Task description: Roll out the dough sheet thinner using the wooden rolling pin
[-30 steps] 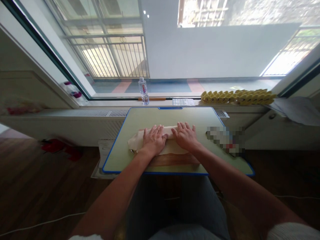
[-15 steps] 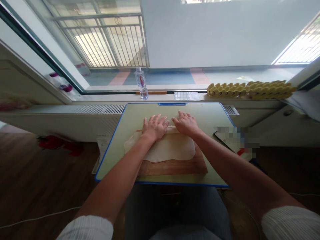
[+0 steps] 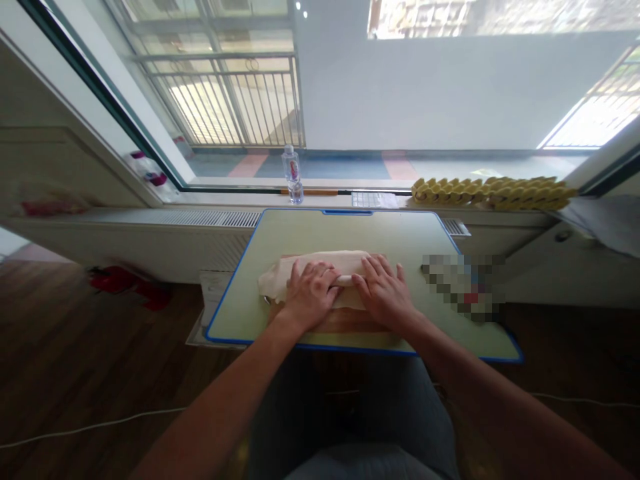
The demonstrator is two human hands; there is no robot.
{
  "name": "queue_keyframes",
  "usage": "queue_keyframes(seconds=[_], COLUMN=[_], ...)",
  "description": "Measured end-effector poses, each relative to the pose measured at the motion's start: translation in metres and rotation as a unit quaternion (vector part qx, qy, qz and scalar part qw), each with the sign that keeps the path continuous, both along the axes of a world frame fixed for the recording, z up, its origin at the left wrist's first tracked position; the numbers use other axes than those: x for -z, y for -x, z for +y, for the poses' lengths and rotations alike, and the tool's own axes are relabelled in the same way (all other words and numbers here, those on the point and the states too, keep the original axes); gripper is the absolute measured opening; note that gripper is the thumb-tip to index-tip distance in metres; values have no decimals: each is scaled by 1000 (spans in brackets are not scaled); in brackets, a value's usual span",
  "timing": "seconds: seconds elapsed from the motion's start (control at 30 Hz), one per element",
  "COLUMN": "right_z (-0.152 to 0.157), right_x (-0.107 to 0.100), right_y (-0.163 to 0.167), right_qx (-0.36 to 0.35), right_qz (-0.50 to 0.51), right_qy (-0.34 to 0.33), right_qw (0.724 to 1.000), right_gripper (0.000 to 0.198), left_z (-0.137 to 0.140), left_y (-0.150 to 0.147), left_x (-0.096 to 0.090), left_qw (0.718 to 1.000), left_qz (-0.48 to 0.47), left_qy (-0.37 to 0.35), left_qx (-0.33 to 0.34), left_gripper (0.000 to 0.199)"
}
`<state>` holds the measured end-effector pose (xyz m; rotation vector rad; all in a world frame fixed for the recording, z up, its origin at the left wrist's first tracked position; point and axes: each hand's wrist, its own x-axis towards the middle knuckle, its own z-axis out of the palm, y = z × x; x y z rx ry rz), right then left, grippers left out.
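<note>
A wide, thin sheet of pale dough [image 3: 320, 260] lies across a wooden board [image 3: 350, 323]. Between my hands runs a narrow, raised roll of dough [image 3: 345, 281]; whether a rolling pin is inside it, I cannot tell. My left hand [image 3: 313, 288] presses on the left part of this roll, fingers stretched forward. On the right part rests my right hand [image 3: 384, 287], palm down with its fingers spread. The hands cover much of the roll and the dough's near edge.
Under the board is a pale green, blue-edged tabletop [image 3: 380, 230]. A clear bottle [image 3: 293, 175], a white sheet [image 3: 375, 199] and a yellow scalloped object [image 3: 490, 193] stand along the windowsill. A blurred-out item [image 3: 465, 287] lies at the table's right.
Both hands have come from the dough's far edge back toward me, and the raised roll is now nearer. More dough lies beyond my fingers. The view has shifted slightly.
</note>
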<state>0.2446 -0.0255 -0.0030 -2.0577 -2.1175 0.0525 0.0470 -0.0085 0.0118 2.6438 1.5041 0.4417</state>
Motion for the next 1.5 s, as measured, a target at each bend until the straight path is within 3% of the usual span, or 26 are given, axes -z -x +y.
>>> queue_keyframes(seconds=[0.17,0.3,0.43,0.63,0.8,0.93,1.07,1.23,1.4,1.5], right_z=[17,40,53,83,122,133,114,65,7,-18], right_x=[-13,-10,-1,-3,-10,-10,-9,-8,2,13], right_y=[-1,5,14,20,25,28,25,27,29,22], right_qx=[21,44,29,32,42,41,24,-1,-27,-19], right_qz=[46,77,90,98,89,79,70,36,-1,8], right_qy=[7,27,-8,-81,-93,-77,-37,18,-43,-80], right_qw=[999,996,995,991,991,993,997,999,999,997], right_gripper=[65,64,60,55,56,56,60,67,67,63], left_z=[-16,-17,-12,21,60,74,62,18,-33,-49], left_y=[12,22,18,5,1,0,-1,1,9,12], left_x=[-10,-4,4,8,8,7,7,10,15,16], left_qw=[1000,1000,998,994,989,985,988,992,995,995], left_qz=[16,8,-3,31,44,39,50,27,-16,-20], left_qy=[-16,7,34,46,69,108,84,36,13,3], left_qx=[-5,-20,-48,-98,-123,-129,-119,-114,-101,-99], left_gripper=[25,24,42,65,67,66,59,59,56,51])
